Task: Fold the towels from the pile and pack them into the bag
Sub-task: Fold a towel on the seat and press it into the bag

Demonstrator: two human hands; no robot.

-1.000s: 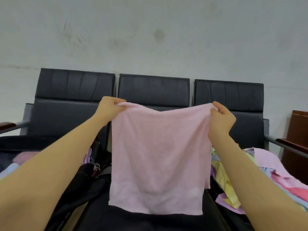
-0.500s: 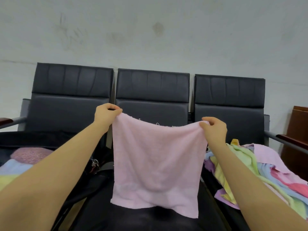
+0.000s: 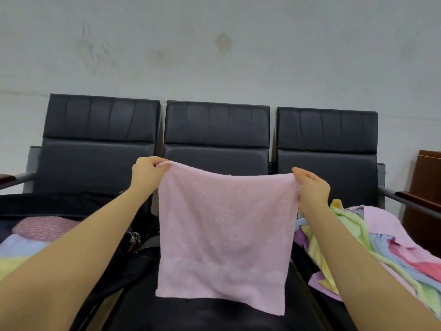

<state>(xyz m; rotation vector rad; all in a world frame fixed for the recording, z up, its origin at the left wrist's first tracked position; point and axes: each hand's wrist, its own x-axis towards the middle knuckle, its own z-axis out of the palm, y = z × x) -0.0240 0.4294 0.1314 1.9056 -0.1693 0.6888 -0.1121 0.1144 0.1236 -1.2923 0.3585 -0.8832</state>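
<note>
Holding pink towel (image 3: 224, 235) at frame centre; left hand (image 3: 145, 174) and right hand (image 3: 312, 187) each pinch a top corner; I'd keep top edge taut, corners level, lower onto seat (image 3: 205, 316) w/o wrinkles before folding.

Black three-seat bench (image 3: 216, 125) against wall. Left seat: open black bag (image 3: 71, 204). Right seat: heap of coloured towels (image 3: 381, 244).

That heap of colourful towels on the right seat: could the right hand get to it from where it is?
Probably yes. The pile of towels lies just below the right hand with nothing between, but that hand pinches the pink towel and must let go first.
</note>
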